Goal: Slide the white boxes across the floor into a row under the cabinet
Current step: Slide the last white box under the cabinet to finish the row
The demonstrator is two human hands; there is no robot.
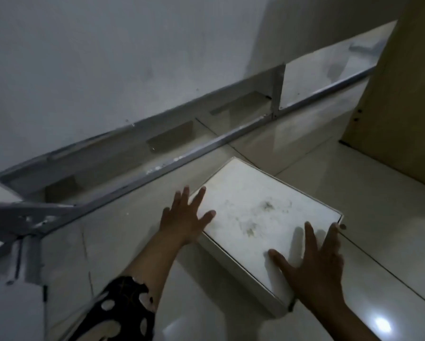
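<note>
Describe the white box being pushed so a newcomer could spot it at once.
Start at the long grey metal rail running along the foot of the white wall. On the glossy tiled floor just in front lies the flat white rectangular box, left hand and right hand spread on it. Only its lid carries dark smudges.

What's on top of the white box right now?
Both hands lie flat on the white box: left hand at its left edge, right hand near corner. Smudges show between them; lid beneath the palms is hidden.
</note>
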